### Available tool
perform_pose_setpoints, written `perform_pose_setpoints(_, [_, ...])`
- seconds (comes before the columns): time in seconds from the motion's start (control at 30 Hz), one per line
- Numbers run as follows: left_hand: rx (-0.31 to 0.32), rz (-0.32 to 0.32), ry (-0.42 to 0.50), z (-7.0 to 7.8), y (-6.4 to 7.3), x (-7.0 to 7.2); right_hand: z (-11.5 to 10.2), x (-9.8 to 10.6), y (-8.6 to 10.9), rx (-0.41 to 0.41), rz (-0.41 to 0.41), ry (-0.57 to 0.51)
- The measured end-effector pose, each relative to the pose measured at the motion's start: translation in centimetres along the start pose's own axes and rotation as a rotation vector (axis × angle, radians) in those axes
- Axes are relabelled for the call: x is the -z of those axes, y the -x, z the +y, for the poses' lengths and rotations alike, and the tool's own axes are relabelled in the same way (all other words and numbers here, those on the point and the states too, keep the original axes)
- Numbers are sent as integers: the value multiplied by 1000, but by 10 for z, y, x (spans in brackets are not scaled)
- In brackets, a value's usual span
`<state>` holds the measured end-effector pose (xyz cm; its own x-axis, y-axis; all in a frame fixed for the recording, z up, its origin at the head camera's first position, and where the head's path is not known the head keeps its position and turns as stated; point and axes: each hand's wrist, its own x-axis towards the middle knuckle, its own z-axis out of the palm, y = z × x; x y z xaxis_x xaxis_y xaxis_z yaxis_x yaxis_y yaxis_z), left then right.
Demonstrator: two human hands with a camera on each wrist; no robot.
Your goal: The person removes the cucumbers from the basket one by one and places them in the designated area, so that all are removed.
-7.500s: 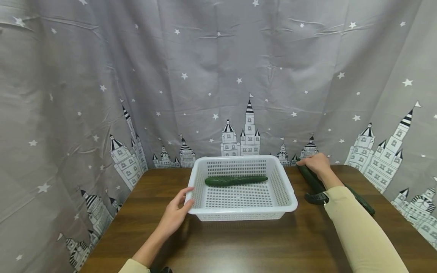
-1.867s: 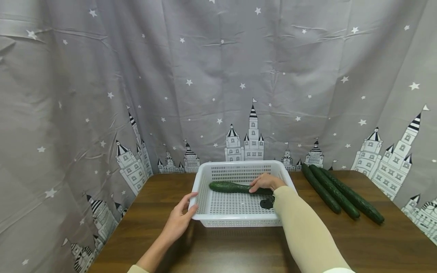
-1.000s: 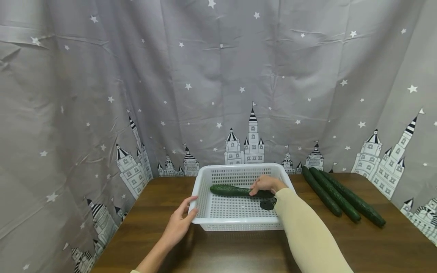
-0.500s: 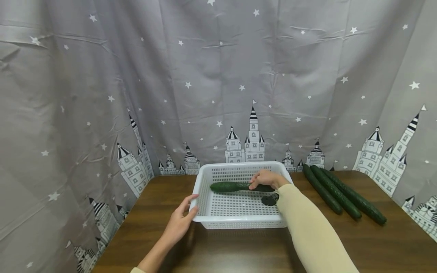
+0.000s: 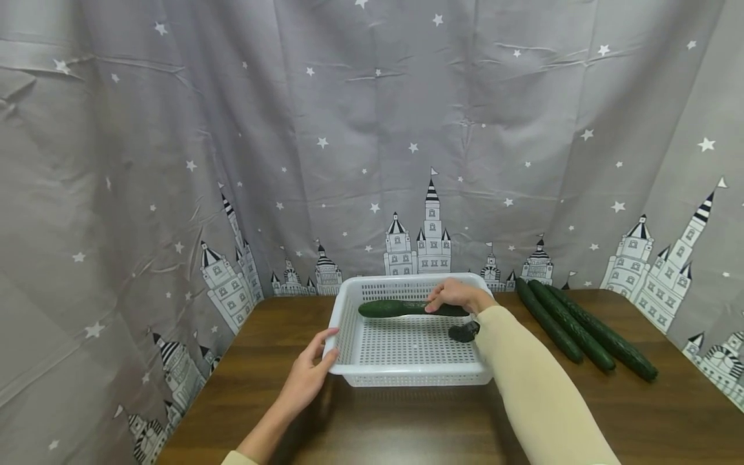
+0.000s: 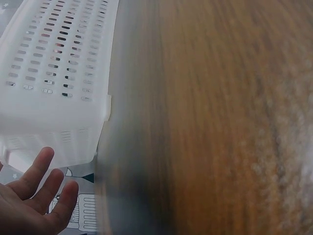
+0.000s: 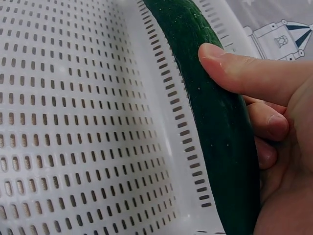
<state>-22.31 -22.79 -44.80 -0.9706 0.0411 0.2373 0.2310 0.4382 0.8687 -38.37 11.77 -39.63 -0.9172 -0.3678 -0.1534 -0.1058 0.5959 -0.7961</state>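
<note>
A white perforated plastic basket (image 5: 415,380) stands on the wooden table. My left hand (image 5: 307,371) grips its left rim, thumb over the edge. In the left wrist view the spread fingers (image 6: 62,208) show below the basket's outer wall. Inside, a long dark green cucumber (image 5: 380,309) runs crosswise close to the far wall. My right hand (image 5: 456,295) holds it near its right end. The right wrist view shows the thumb (image 7: 227,68) on top of the cucumber and other fingers behind it.
Three more cucumbers (image 5: 572,326) lie side by side, slanting, on the table (image 5: 418,426) to the right of the basket. A grey curtain (image 5: 349,129) with stars and castles hangs behind and to the left. A black wristband (image 5: 464,332) hangs over the basket floor.
Earlier my right hand was at a cucumber on the right; it then moved into the basket and took hold of the cucumber there. Lately that cucumber has shifted toward the far wall.
</note>
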Motion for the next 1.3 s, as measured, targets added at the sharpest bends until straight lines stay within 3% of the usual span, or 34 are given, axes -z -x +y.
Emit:
perform_pose_setpoints(0.8, [-19,14,-1,-1,-4,-2,-16,46,21,33,46,10])
perform_pose_setpoints(1.1, [-31,21,20,-2,-3,-2,-15,68,28,78,79,1])
perform_pose_setpoints(1.3, [-26,15,11,-1,0,-2,-12,79,35,61,106,6])
